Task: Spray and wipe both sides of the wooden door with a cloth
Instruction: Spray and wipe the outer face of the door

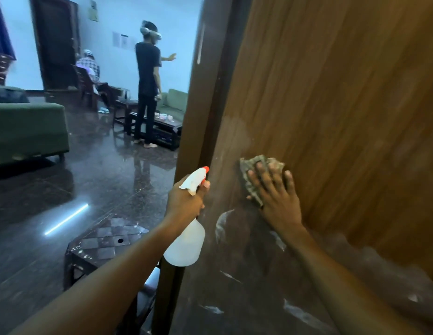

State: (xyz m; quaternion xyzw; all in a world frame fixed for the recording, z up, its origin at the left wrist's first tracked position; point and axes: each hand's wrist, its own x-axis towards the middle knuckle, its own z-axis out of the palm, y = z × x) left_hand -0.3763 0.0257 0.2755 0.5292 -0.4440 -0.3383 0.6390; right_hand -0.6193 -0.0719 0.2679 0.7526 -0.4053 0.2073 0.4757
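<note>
Plain white spray bottle point(186, 240); cloth point(252, 163) on door point(343, 93)

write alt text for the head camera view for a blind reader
A person's right hand presses a crumpled cloth flat against a wooden door, its lower part wet and streaked. The left hand grips a white spray bottle with an orange nozzle beside the door's edge. Beyond lies a room with a glossy dark floor, a green sofa and another person standing.
</note>
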